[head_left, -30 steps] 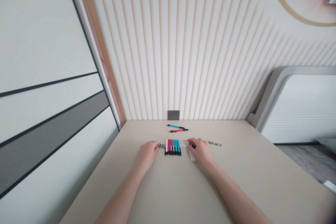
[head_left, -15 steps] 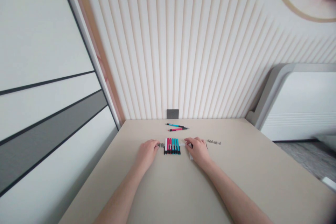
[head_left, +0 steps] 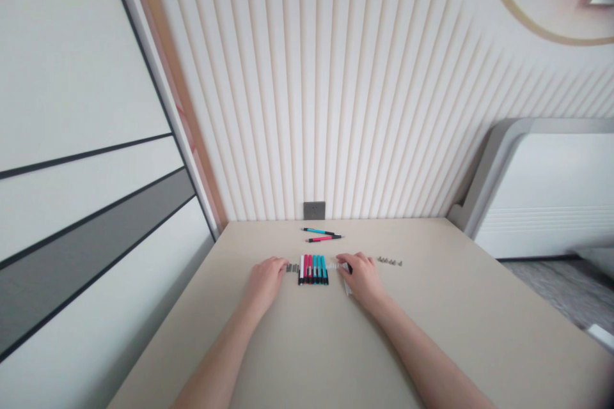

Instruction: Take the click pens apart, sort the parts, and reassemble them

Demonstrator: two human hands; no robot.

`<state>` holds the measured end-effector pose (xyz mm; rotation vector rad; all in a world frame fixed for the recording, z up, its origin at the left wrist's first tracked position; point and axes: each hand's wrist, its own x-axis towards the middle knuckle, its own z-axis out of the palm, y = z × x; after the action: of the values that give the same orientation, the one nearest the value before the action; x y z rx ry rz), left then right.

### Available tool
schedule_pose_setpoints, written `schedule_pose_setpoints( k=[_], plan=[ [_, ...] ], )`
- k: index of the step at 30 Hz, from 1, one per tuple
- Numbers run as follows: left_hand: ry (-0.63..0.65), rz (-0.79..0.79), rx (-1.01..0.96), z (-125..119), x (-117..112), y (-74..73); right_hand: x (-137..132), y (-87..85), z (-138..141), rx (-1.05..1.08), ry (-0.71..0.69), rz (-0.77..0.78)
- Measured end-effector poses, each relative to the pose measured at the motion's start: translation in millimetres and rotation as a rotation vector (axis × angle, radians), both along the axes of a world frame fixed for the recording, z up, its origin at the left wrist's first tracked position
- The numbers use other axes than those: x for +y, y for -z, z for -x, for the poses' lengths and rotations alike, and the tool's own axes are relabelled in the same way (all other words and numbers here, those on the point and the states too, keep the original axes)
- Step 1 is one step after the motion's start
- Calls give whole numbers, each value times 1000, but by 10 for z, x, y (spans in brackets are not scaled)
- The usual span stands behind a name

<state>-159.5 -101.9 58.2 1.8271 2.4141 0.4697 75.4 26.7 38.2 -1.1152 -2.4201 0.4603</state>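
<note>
My left hand (head_left: 267,278) rests on the table at the left, fingertips drawn together beside a short row of small metal springs (head_left: 292,268); whatever lies between them is hidden. To the right of the springs, several pen barrels (head_left: 314,270) in white, red and blue with black ends lie side by side. My right hand (head_left: 363,276) curves over the table with thumb and forefinger apart, close to a row of small clear parts (head_left: 332,265). Partly covered by that palm is a whitish, flat-looking item (head_left: 348,289), with something dark under the fingers.
Small metal cone-like pieces (head_left: 389,261) form a line right of my right hand. Further back lie a blue-and-black pen (head_left: 320,231) and a red-and-black pen (head_left: 325,238). A dark socket (head_left: 314,210) sits on the ribbed wall behind the beige table (head_left: 307,345).
My left hand has drawn slightly left, so more of the springs shows. My right hand stays near the clear parts. The whole view has shifted a little.
</note>
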Motion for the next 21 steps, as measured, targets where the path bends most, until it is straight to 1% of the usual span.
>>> schedule_pose_setpoints(
  k=[6, 11, 14, 16, 18, 21],
  plan=[
    [-27, -54, -33, -7, 8, -23, 55, -57, -141, 137, 48, -74],
    [-17, -104, -51, 1, 13, -11, 181, 27, -259, 190, 122, -113],
    [-25, -136, -55, 11, 20, 8, 273, 57, -268, 126, 169, -132],
    [-33, -155, -61, 16, 26, 21, 358, 37, -217, 16, 181, -146],
    [-36, -171, -70, 21, 31, 35, 473, -7, -118, -122, 152, -147],
    [-35, -208, -81, 33, 31, 58, 670, -76, 81, -187, 86, -132]
  ],
)
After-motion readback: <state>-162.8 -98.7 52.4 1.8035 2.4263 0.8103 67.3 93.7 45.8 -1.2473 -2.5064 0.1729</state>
